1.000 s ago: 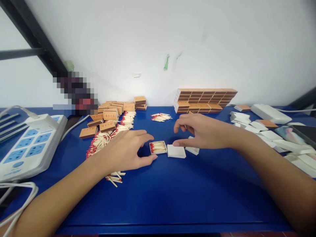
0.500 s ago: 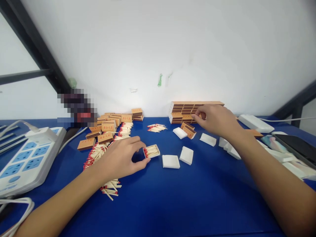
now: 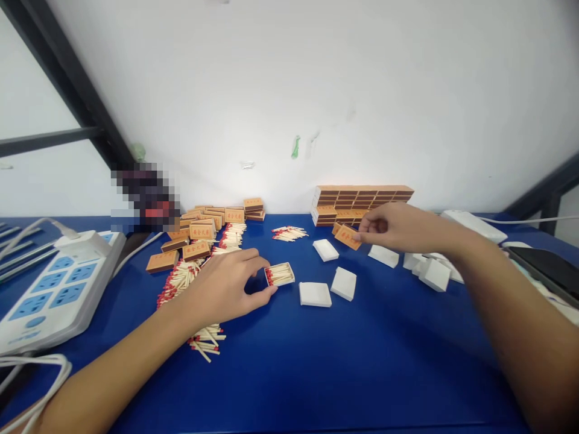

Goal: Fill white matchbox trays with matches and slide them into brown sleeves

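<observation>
My left hand [image 3: 226, 286] reaches around the left end of a small white matchbox tray [image 3: 279, 275] filled with red-tipped matches. Its thumb and index finger touch the tray on either side. Farther right, my right hand [image 3: 391, 228] pinches an orange matchbox sleeve [image 3: 347, 236] by its right end, just above the table. A stack of matchbox sleeves [image 3: 362, 199] stands behind that hand against the wall. Upturned white trays [image 3: 315, 294] lie between my hands. Loose matches [image 3: 181, 277] are heaped beside and partly under my left hand.
Several orange matchboxes [image 3: 202, 230] pile up at the back left. A small bunch of matches [image 3: 289, 233] lies at the back middle. On the left is a power strip [image 3: 67, 283]; on the right are more white trays [image 3: 435, 275] and a dark phone [image 3: 545, 265].
My right hand has come from the front of the stack down to an orange sleeve and taken hold of it. My left hand stays at the match-filled tray.
</observation>
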The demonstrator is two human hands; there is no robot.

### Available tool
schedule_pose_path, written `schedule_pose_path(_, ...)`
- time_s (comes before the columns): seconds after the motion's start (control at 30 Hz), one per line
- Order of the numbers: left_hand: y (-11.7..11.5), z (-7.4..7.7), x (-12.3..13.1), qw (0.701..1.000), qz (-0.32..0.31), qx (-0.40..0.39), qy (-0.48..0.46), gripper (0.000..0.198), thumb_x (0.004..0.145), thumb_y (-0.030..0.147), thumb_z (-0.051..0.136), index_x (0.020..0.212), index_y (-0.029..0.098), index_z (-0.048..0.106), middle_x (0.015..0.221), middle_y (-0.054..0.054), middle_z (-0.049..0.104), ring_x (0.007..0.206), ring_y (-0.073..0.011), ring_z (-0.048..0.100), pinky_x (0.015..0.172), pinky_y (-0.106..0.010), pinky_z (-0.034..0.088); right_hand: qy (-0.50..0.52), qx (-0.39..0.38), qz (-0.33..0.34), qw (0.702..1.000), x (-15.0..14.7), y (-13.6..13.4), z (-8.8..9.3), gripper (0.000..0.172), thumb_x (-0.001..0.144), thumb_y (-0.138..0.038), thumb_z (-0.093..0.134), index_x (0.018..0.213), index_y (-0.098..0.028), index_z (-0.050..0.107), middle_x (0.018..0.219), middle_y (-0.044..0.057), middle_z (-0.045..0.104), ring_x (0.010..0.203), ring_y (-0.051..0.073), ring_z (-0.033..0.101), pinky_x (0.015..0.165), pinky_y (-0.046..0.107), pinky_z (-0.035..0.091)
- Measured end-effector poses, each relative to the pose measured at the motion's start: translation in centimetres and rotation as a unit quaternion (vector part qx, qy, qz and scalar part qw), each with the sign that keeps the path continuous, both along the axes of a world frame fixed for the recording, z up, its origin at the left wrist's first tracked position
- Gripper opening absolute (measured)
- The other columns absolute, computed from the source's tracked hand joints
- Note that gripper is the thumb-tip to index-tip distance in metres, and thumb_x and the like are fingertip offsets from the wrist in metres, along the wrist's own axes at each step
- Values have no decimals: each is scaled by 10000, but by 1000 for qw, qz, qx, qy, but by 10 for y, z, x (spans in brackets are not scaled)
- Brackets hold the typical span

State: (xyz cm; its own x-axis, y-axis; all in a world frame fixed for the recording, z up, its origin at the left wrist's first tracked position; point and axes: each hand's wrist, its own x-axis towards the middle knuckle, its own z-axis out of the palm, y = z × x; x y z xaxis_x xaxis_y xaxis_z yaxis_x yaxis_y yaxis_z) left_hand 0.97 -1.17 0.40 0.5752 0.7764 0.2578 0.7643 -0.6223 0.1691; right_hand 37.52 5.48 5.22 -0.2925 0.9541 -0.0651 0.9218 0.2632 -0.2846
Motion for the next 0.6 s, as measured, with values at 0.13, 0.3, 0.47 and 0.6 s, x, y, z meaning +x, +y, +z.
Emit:
schedule_pose_path(0.13,2,0,-1,1000,4,9,-7,284,974,448,643,1096,216,754,927,-41,711,830,-208,673,711,-334,477,86,-36,107,990,-22,-11,0,394,932,-620,656,869,-251,779,758,24,690,658,180,574,597,317,422)
schedule_pose_path(0.3,6,-1,-3,999,25,19,-5,271,963,446,659,1074,218,756,931,-44,713,837,-213,675,713,-331,474,113,-18,176,978,-63,-19,-25,342,954,-539,655,960,-223,786,825,42,682,716,185,588,641,323,447)
schedule_pose_path(0.47,7,-1,-3,999,40,14,7,279,958,447,662,1073,211,758,957,-52,722,855,-223,679,724,-340,467,100,65,174,977,-77,-25,-42,437,945,-588,684,1156,-211,752,1051,88,682,845,212,611,701,343,458)
schedule_pose_path(0.6,6,0,-3,999,40,8,5,270,963,437,657,1074,212,756,961,-52,723,872,-227,680,742,-344,474,99,33,180,978,-80,-29,-46,381,929,-549,733,1095,-206,744,1085,90,682,897,225,619,708,343,453)
